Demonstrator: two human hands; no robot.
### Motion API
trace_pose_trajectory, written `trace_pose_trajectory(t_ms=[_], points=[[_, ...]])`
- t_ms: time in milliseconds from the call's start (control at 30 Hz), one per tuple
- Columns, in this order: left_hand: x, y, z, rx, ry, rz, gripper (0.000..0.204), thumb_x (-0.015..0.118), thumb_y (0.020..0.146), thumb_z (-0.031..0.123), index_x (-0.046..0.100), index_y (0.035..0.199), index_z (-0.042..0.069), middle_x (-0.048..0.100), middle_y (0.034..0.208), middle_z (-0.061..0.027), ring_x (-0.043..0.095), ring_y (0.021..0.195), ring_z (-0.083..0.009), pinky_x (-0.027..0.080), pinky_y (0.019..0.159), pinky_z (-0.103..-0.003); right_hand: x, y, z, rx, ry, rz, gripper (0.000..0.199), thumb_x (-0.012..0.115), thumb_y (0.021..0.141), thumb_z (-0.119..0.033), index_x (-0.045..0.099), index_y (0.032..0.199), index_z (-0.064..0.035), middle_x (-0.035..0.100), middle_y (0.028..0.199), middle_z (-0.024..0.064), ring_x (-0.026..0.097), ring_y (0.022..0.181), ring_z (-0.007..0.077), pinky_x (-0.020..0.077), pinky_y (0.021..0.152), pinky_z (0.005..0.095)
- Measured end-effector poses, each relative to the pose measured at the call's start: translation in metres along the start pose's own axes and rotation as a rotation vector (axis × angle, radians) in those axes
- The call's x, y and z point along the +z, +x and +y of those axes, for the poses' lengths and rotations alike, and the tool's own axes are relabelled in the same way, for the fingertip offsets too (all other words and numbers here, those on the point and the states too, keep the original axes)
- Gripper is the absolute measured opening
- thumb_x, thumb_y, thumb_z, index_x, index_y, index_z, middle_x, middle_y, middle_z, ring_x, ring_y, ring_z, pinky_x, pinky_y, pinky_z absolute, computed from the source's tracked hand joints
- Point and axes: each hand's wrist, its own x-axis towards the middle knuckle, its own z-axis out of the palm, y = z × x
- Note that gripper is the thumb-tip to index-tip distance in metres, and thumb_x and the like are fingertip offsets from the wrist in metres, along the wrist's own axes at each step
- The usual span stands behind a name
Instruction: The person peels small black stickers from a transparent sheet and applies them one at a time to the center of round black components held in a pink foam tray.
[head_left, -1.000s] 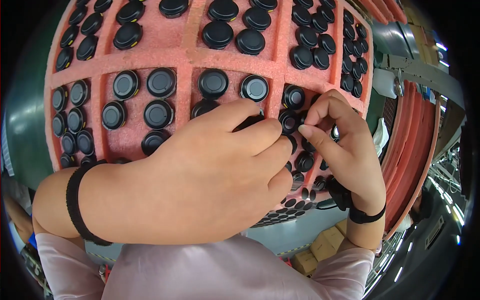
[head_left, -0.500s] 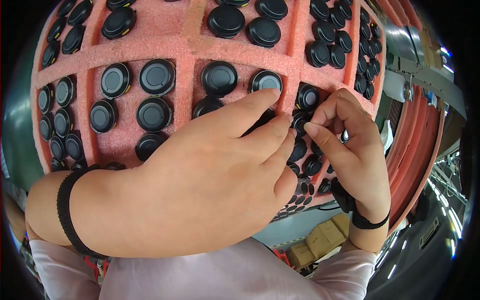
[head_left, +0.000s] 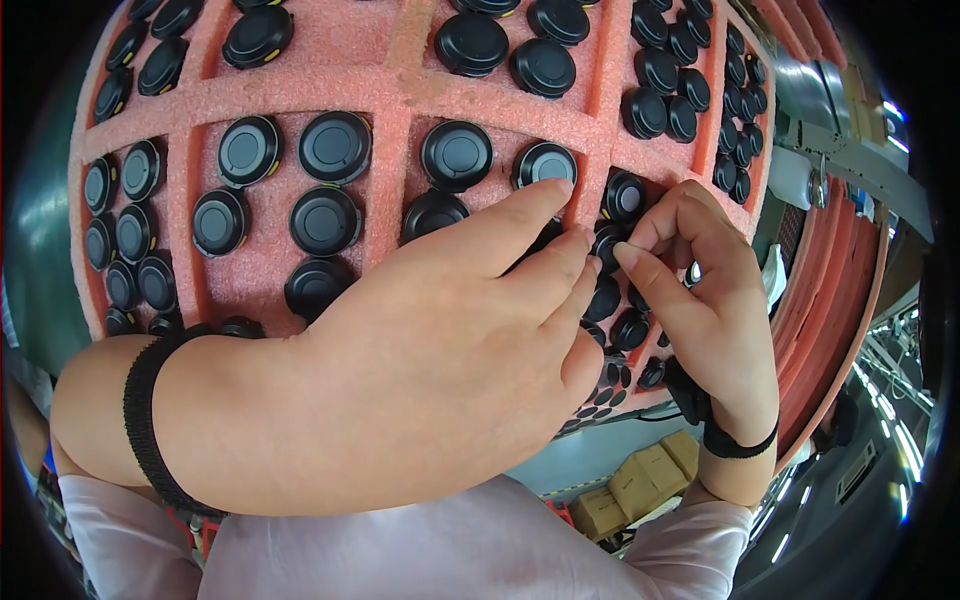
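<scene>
A pink foam tray (head_left: 390, 95) with ribbed compartments holds several round black caps. My left hand (head_left: 430, 350) lies across the tray's lower middle, its fingertips resting on a black cap (head_left: 545, 165) and those just below it. My right hand (head_left: 700, 290) comes in from the right, thumb and fingers pinched on a small black cap (head_left: 608, 243) at the compartment edge. Both wrists wear black bands. Caps under my left palm are hidden.
More black caps (head_left: 330, 145) fill the left and upper compartments. Stacked pink trays (head_left: 830, 300) stand on edge at the right beside grey metal machinery (head_left: 850, 110). Cardboard boxes (head_left: 640, 480) sit on the floor below the tray's edge.
Both hands have moved slightly up the tray. My left fingers stretched out toward the cap by the rib, and my right fingers closed tighter on the small cap.
</scene>
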Motion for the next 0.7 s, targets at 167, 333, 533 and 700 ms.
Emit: trace_pose_trajectory(t_ms=[167,333,533,700], points=[[0.001,0.0,0.0,0.008,0.001,0.008,0.021,0.063,0.078,0.023,0.069,0.081,0.004,0.073,0.115,-0.0173,0.063,0.119,-0.0286,0.041,0.112,-0.055,0.002,0.0,-0.002,0.002,0.011,0.008,0.012,0.071,0.087,0.002,0.059,0.089,-0.0004,0.051,0.086,0.0001,0.048,0.076,0.009,0.0394,0.069,0.0247],[0.0,0.0,0.0,0.014,-0.003,0.009,0.02,0.062,0.078,0.023,0.069,0.081,0.004,0.073,0.115,-0.0172,0.063,0.118,-0.0284,0.041,0.112,-0.054,0.003,-0.001,0.0,0.033,0.044,0.019,0.012,0.07,0.087,0.003,0.058,0.089,-0.0001,0.051,0.086,0.0007,0.048,0.076,0.0088,0.0399,0.069,0.0243],[0.0,0.001,-0.004,0.008,-0.059,0.024,0.019,0.065,0.076,0.022,0.068,0.081,0.004,0.072,0.11,-0.0146,0.063,0.116,-0.028,0.042,0.11,-0.052,-0.002,-0.006,-0.004,0.015,0.071,0.083,0.014,0.072,0.087,0.003,0.058,0.089,-0.0003,0.052,0.086,0.0027,0.05,0.078,0.0111,0.0409,0.071,0.0251],[-0.008,0.002,-0.006,-0.022,-0.099,0.03,0.023,0.067,0.068,0.022,0.067,0.082,0.004,0.067,0.095,-0.0094,0.062,0.101,-0.0261,0.048,0.092,-0.043,-0.022,-0.019,0.005,-0.256,0.141,-0.101,0.019,0.077,0.083,0.0,0.062,0.094,-0.001,0.058,0.091,0.0054,0.054,0.08,0.0172,0.0432,0.074,0.0295]])
